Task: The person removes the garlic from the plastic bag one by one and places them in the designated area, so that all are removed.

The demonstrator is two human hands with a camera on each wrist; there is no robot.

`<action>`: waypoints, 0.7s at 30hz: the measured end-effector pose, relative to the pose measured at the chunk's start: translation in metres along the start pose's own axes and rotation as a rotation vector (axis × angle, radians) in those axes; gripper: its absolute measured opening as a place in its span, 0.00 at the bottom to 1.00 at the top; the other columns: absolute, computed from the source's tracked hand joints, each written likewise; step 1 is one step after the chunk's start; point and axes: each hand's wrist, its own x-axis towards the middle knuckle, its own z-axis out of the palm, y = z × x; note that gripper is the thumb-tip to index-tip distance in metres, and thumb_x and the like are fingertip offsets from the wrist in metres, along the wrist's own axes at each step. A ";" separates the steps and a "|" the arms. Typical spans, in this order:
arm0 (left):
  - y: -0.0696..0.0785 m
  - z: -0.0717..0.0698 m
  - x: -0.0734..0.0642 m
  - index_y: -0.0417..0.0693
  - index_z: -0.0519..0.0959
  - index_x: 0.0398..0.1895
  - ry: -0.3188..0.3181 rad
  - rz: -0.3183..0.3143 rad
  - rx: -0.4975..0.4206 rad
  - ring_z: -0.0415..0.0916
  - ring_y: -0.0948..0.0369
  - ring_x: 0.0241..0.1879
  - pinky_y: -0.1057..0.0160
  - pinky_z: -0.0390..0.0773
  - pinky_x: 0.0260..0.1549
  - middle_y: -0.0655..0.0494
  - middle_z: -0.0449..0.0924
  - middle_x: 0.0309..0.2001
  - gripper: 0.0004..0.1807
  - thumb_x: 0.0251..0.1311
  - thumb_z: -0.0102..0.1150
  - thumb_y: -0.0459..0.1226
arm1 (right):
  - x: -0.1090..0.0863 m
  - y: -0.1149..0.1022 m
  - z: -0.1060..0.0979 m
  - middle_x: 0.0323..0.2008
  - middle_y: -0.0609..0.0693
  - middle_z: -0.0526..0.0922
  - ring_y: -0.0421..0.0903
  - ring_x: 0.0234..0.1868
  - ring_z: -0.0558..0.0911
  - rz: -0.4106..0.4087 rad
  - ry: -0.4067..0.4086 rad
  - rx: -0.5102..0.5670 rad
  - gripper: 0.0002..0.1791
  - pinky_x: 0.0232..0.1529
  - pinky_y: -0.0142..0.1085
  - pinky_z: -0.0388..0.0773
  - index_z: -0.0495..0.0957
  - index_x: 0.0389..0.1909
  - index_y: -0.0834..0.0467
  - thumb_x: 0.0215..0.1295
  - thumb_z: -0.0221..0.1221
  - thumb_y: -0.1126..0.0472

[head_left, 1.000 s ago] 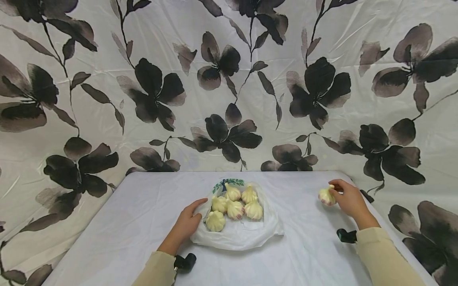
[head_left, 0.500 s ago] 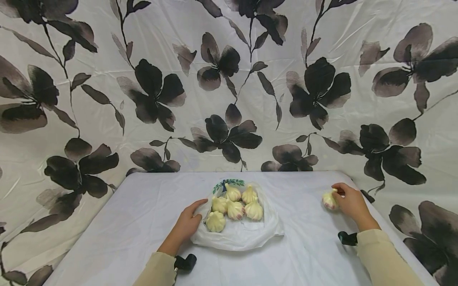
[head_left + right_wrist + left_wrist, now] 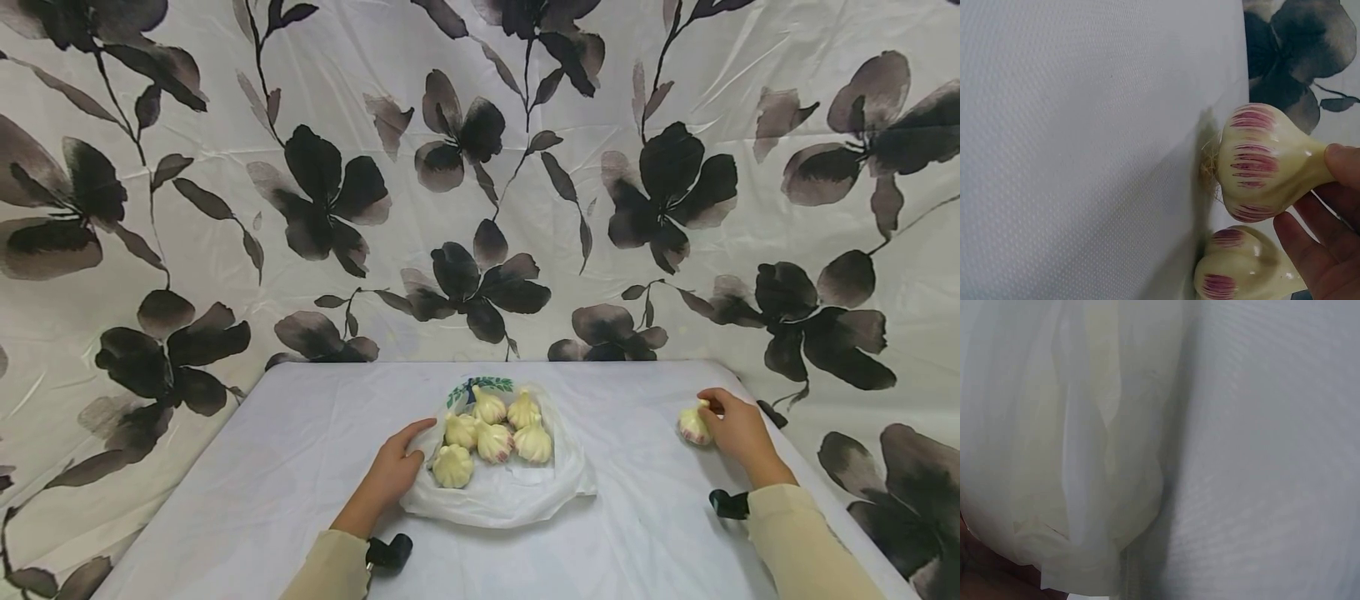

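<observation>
My right hand (image 3: 737, 423) pinches a garlic bulb (image 3: 1254, 165) by its neck, at the right side of the table. The bulb is cream with purple streaks and root hairs at its base, close to the cloth. Below it in the right wrist view lies a second garlic bulb (image 3: 1241, 265), hidden in the head view. My left hand (image 3: 393, 467) holds the left rim of a white plastic bag (image 3: 510, 508), thumb and forefinger at its edge. Several garlic bulbs (image 3: 493, 442) lie in the bag's opening. In the left wrist view the bag (image 3: 1085, 456) hides most of the fingers.
White cloth covers the table (image 3: 300, 417). Behind it hangs a floral curtain (image 3: 480, 167), reaching the table's back edge. A dark wrist camera (image 3: 390, 552) sits at the left wrist, and another dark wrist camera (image 3: 727, 503) at the right.
My right hand has moved slightly right and nearer to me with the garlic bulb, which sits a little lower in view. The left hand and the bag have stayed in place.
</observation>
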 end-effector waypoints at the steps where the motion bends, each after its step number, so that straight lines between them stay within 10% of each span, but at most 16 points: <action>1: 0.000 0.000 0.000 0.59 0.68 0.68 0.001 -0.001 0.000 0.55 0.43 0.73 0.37 0.57 0.68 0.46 0.62 0.72 0.31 0.61 0.41 0.29 | 0.000 0.000 0.000 0.52 0.68 0.78 0.66 0.53 0.76 0.001 0.000 0.000 0.18 0.52 0.60 0.71 0.72 0.57 0.65 0.69 0.53 0.62; 21: -0.002 0.000 0.000 0.60 0.68 0.68 -0.009 0.006 -0.006 0.55 0.44 0.73 0.38 0.57 0.69 0.47 0.62 0.72 0.31 0.61 0.42 0.29 | 0.002 -0.004 -0.003 0.49 0.69 0.80 0.66 0.49 0.78 -0.056 0.031 -0.077 0.19 0.48 0.58 0.75 0.72 0.56 0.68 0.68 0.51 0.62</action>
